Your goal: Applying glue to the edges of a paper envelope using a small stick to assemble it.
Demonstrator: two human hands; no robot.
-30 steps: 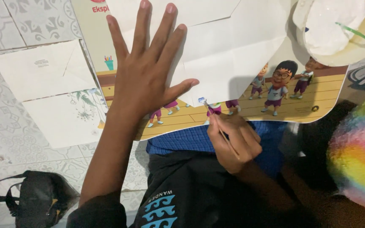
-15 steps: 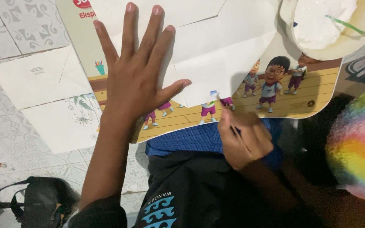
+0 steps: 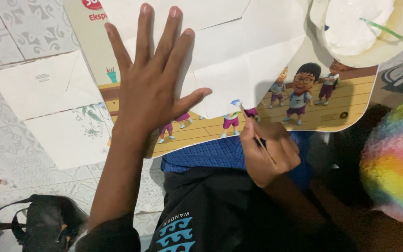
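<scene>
We have the cartoon picture book on our lap, the folded white paper lying on it. Our left hand presses it, fingers spread flat; our right hand pinches a thin brush at the paper's lower edge, apparently mid-gluing.

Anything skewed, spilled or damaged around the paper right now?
Nothing looks spilled or torn. The white paper lies folded at an angle on the cartoon-printed board, pinned flat by the left hand. The right hand holds a thin brush at the paper's lower corner. The white paste stays inside its dish.
</scene>
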